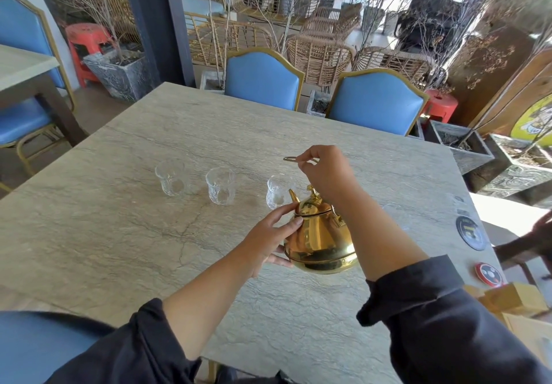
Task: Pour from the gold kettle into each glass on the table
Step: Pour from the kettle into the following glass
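We see gold kettle (321, 240) near table (149, 234) edge, beside rightmost of three glasses (222, 186); right hand (324, 171) closed round raised handle; left hand (268, 238) loosely cupping kettle's side.

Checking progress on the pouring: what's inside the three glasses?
The left glass, middle glass and right glass look empty. The gold kettle covers the right one's lower edge.

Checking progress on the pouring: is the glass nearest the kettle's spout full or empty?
Empty: the glass looks clear through, no liquid visible, beside the gold kettle.
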Demonstrator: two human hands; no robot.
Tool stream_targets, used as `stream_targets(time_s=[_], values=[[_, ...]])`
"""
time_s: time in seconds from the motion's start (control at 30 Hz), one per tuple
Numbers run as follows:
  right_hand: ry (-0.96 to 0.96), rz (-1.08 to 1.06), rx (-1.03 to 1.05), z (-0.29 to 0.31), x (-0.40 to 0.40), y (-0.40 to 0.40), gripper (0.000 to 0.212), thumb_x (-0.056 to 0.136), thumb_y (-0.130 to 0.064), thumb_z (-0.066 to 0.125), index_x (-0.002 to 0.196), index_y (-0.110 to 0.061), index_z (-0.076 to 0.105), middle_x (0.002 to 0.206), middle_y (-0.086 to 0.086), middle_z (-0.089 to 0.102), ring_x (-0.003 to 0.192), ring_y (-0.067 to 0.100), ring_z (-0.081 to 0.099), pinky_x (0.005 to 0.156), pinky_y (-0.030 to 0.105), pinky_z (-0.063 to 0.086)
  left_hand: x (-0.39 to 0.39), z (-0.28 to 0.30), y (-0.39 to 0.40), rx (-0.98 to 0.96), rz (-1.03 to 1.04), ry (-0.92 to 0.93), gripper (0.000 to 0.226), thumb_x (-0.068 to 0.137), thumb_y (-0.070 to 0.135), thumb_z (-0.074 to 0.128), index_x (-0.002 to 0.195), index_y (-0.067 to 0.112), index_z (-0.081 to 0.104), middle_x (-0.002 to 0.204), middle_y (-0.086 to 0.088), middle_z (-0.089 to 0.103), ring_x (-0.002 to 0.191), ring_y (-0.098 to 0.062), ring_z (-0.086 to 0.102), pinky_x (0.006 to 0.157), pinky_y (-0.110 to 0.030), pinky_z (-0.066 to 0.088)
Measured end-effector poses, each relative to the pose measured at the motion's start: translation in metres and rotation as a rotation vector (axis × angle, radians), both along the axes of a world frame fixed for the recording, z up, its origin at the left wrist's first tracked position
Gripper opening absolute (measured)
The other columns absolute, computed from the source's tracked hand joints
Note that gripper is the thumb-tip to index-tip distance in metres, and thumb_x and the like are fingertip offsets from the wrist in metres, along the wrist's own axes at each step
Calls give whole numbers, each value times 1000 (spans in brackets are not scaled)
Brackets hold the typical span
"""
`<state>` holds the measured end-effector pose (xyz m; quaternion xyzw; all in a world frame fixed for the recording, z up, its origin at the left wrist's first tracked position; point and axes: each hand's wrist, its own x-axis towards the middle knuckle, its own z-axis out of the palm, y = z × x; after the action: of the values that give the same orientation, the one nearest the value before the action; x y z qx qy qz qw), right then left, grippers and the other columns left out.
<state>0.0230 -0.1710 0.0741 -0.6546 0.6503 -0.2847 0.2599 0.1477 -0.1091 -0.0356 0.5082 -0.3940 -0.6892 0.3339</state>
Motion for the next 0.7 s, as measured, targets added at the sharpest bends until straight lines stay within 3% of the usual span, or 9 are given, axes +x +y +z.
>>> stream_targets(time_s=[0.07,0.17,0.3,0.47,0.6,0.7], values=[[-17,-5,-15,-1,-2,4,17,93,-14,55,101,-11,70,118,3,66,58,18,55,48,23,37,0,-2,0,-6,-3,-12,48,88,41,69,134,45,55,128,-11,65,103,-38,71,82,-57,59],[-23,-29,-41,-5,-6,12,17,92,-14,56,101,-12,69,123,1,65,77,22,62,50,18,38,0,-5,0,-24,-15,-34,42,87,40,70,127,50,58,132,-9,63,103,-33,72,80,-52,61],[-34,-73,-57,-18,-9,20,15,92,-16,56,101,-17,68,120,-1,67,55,9,52,46,20,34,3,-9,1,-57,-52,-74,41,90,38,67,128,49,55,120,-7,69,103,-24,71,80,-46,62],[-114,-114,-52,-33,-10,31,14,92,-22,56,99,-23,67,85,-3,63,43,16,43,38,18,29,8,-14,1,-83,-69,-98,43,90,37,69,127,53,53,122,-6,68,107,-18,70,77,-39,63],[-148,-131,-64,-33,-5,36,15,92,-23,55,101,-23,68,71,-1,65,42,11,39,41,20,28,18,-15,0,-80,-73,-106,49,86,38,73,129,53,55,130,-7,63,111,-22,68,80,-44,62],[-172,-102,-89,-31,4,36,15,93,-23,55,102,-24,68,61,-7,54,43,9,40,38,15,29,31,-9,-3,-73,-62,-111,46,85,36,74,124,54,58,129,-6,61,113,-24,66,78,-45,63]])
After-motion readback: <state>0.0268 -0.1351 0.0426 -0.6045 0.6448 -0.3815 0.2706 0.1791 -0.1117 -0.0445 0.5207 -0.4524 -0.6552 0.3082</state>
